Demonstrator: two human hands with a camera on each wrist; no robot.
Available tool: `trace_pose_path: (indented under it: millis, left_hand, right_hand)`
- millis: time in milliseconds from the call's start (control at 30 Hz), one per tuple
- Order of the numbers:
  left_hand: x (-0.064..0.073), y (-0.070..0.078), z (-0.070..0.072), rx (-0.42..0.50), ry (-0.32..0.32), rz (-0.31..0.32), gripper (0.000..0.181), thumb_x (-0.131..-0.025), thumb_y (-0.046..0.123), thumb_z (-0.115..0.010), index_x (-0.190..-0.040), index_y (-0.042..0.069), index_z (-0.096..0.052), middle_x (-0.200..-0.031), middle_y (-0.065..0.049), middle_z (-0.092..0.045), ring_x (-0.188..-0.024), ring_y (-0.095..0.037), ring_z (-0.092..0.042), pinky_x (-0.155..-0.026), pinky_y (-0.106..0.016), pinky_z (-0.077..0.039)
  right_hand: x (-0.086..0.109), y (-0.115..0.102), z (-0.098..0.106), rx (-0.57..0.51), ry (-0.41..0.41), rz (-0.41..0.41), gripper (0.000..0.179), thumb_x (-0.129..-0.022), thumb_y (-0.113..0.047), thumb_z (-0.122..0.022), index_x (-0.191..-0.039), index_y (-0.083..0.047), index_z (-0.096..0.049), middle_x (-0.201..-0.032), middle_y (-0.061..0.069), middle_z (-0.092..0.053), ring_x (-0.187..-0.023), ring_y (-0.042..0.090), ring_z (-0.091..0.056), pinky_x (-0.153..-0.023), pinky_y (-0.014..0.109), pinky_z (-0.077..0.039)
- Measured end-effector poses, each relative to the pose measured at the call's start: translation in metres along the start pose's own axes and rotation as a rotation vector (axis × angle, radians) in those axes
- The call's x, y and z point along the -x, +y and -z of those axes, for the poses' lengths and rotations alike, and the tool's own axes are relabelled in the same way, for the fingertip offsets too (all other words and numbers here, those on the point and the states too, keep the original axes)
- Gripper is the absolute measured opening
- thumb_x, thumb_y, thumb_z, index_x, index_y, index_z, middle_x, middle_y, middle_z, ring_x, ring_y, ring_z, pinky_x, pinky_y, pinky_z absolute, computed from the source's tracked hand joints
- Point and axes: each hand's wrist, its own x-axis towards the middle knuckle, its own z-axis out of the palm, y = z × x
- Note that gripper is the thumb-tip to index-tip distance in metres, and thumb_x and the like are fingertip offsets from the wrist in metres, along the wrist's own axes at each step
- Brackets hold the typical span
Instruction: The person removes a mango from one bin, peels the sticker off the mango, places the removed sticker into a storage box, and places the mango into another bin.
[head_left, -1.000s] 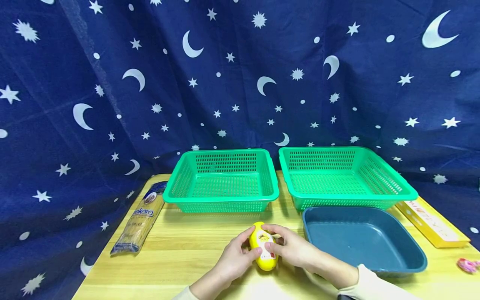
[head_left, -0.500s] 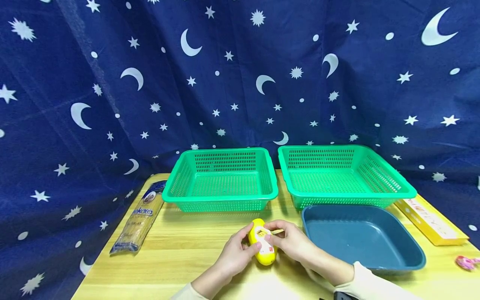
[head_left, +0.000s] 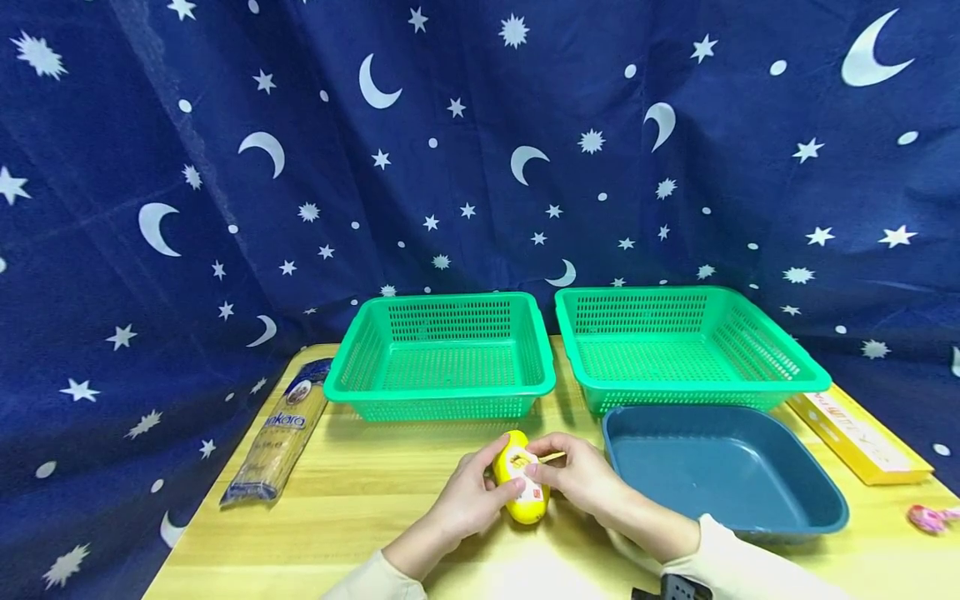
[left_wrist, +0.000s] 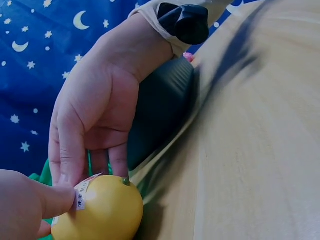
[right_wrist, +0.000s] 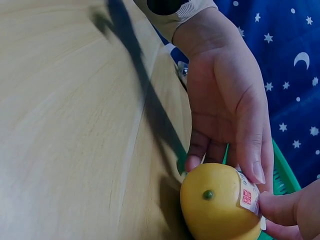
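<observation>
Two hands — one left hand [head_left: 474, 498], one right hand [head_left: 592, 482] — show at the lower centre, with one yellow fruit [head_left: 528, 507] bearing one white label [head_left: 517, 457]. Green baskets number two: one centre basket [head_left: 442, 392], one right-hand basket [head_left: 697, 388]. The lower right has one blue basin [head_left: 720, 467], one yellow box [head_left: 862, 437] and one pink-wrapped item [head_left: 928, 518]; the lower left, one long packet [head_left: 277, 446]. One table [head_left: 352, 500], one starry curtain [head_left: 472, 142].

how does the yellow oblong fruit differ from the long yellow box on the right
The yellow oblong fruit is rounded; the long yellow rectangular box has straight edges. The fruit is held between the left hand and the right hand; the box lies untouched on the wood-grain table. The fruit is shorter than the box. Both are yellow with pale printed areas.
</observation>
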Motion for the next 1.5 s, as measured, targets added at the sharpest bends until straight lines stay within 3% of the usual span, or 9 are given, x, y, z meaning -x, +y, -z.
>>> trace_pose_path:
  millis: [333, 567, 767, 1067, 1333, 1500]
  left_hand:
    - [-0.009, 0.0, -0.003, -0.046, 0.049, -0.025, 0.066, -0.087, 0.024, -0.074, -0.146, 0.012, -0.047, -0.113, -0.017, -0.049, -0.081, -0.017, -0.05, -0.059, -0.019, -0.042]
    - [-0.011, 0.0, -0.004, -0.071, 0.072, -0.023, 0.067, -0.086, 0.023, -0.076, -0.146, 0.013, -0.048, -0.113, -0.017, -0.05, -0.08, -0.017, -0.049, -0.06, -0.019, -0.041]
    - [-0.012, 0.0, -0.002, -0.09, 0.056, -0.035, 0.067, -0.085, 0.025, -0.076, -0.145, 0.016, -0.049, -0.117, -0.018, -0.052, -0.084, -0.018, -0.049, -0.064, -0.021, -0.041]
    - [-0.01, 0.002, 0.002, -0.058, 0.019, -0.01, 0.068, -0.084, 0.024, -0.077, -0.146, 0.018, -0.048, -0.122, -0.018, -0.05, -0.087, -0.019, -0.049, -0.065, -0.023, -0.042]
    - [-0.009, 0.003, 0.003, -0.013, 0.005, -0.007, 0.068, -0.084, 0.021, -0.077, -0.146, 0.015, -0.048, -0.119, -0.019, -0.05, -0.089, -0.02, -0.052, -0.066, -0.022, -0.045]
    - [-0.01, 0.002, 0.003, -0.016, 0.001, -0.009, 0.069, -0.084, 0.022, -0.077, -0.146, 0.016, -0.048, -0.118, -0.019, -0.05, -0.091, -0.021, -0.052, -0.067, -0.023, -0.046]
  right_hand:
    - [-0.005, -0.001, -0.002, 0.03, 0.07, -0.026, 0.025, -0.088, -0.014, -0.072, -0.111, -0.003, -0.068, -0.108, 0.008, -0.07, -0.089, 0.017, -0.068, -0.075, 0.028, -0.054]
    - [-0.007, -0.001, -0.004, 0.01, 0.092, -0.041, 0.026, -0.088, -0.013, -0.072, -0.111, -0.002, -0.069, -0.109, 0.009, -0.069, -0.089, 0.017, -0.068, -0.074, 0.031, -0.055]
    - [-0.009, -0.002, -0.004, 0.023, 0.125, -0.069, 0.023, -0.085, -0.012, -0.075, -0.106, -0.003, -0.072, -0.104, 0.01, -0.071, -0.083, 0.016, -0.067, -0.069, 0.029, -0.054]
    - [-0.011, -0.005, -0.005, -0.056, 0.108, -0.129, 0.015, -0.088, -0.008, -0.071, -0.101, 0.0, -0.068, -0.099, 0.012, -0.067, -0.078, 0.017, -0.063, -0.071, 0.035, -0.057]
    - [-0.009, -0.002, -0.006, -0.063, 0.133, -0.128, 0.017, -0.087, -0.006, -0.072, -0.1, 0.003, -0.07, -0.104, 0.015, -0.07, -0.074, 0.016, -0.066, -0.071, 0.036, -0.058]
    - [-0.009, -0.001, -0.007, -0.097, 0.153, -0.111, 0.015, -0.085, -0.004, -0.072, -0.097, 0.004, -0.069, -0.096, 0.014, -0.069, -0.073, 0.016, -0.063, -0.067, 0.032, -0.055]
